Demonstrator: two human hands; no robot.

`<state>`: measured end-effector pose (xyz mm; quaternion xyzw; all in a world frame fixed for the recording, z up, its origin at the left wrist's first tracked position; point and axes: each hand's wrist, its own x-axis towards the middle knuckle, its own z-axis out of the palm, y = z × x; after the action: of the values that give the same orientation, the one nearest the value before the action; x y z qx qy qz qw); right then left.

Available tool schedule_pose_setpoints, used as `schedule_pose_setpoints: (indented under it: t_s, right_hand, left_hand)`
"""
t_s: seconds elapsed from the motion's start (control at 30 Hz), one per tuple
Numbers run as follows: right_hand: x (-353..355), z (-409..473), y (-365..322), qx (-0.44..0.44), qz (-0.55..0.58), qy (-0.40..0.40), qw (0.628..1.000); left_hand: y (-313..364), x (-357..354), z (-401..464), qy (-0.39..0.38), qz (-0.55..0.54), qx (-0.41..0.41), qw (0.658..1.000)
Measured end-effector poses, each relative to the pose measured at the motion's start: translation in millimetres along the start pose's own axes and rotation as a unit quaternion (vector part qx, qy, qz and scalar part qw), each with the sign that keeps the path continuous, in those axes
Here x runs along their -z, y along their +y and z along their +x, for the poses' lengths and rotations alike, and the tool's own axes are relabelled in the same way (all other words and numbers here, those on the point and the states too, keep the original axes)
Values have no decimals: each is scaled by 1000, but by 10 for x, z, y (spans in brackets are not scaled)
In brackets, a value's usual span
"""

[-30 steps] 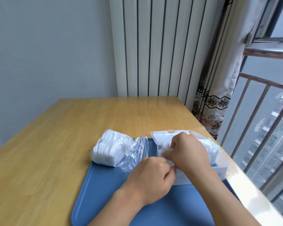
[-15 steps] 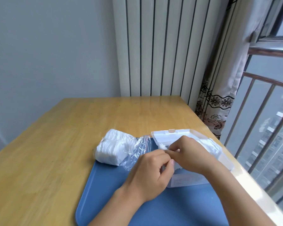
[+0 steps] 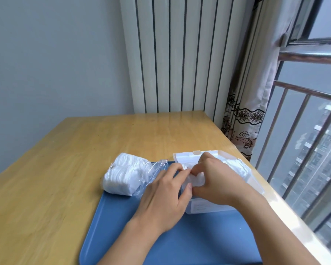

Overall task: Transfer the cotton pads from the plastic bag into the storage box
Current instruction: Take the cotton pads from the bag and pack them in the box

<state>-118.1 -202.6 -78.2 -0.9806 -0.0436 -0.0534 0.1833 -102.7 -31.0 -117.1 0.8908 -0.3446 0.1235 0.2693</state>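
Cotton pads (image 3: pixel 126 174): mostly in the plastic bag (image 3: pixel 153 170), lying on its side at the far left corner of the blue tray (image 3: pixel 199 243), mouth open towards the storage box (image 3: pixel 208 208). More white already packed into the right half of the box, just beyond the right hand (image 3: pixel 218 183). A small bunch (image 3: pixel 197 180) held above the box's left part, between both hands.

Changed over the last second: right hand no longer pushed down inside the box, now lifted and drawn back to meet the left hand (image 3: pixel 164 196). Left hand unclenched from a loose fist beside the front wall and reached forward, fingertips now touching the other hand's. White bunch newly in view between them, hidden a second ago. Bag, box and open lid (image 3: pixel 187 156) in the same places on the tray, on the wooden table (image 3: pixel 75 150).

Grip: right thumb and fingers pinched on the bunch; left thumb and fingertips closed against its near side. Cannot tell how many pads, or how firmly.

Meaning for the task, as a judgement: probably squaring up or separating a few pads before seating them in the empty left part. Task well short of done, going by the full bag. Next: lower the bunch flat, then back to the bag's mouth.
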Motion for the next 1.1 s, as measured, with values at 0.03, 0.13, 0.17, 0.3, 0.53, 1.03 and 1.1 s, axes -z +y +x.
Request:
schedule_pose_setpoints:
  t_s: [0.03,0.13,0.17,0.3,0.53,1.03,1.1]
  right_hand:
    - [26,-8,12,-5,-29,12,999]
    - [34,6,77,-6,-93,26,995]
    - [28,12,64,2,-107,37,994]
    - [-23,69,-6,-7,-106,44,993]
    - [-87,133,-27,-38,-89,91,991]
    - [-51,29,150,-68,-73,-48,994]
    - [-63,35,136,-64,-59,-77,993]
  left_hand:
    - [4,-7,-1,2,9,1,1000]
    - [14,-8,-9,5,14,5,1000]
    - [14,-8,-13,6,11,6,1000]
    - [55,-7,-20,-7,-25,7,1000]
    - [93,-16,5,-10,-71,1,997]
    - [-173,105,17,12,-7,47,999]
    - [-161,115,11,5,-24,43,999]
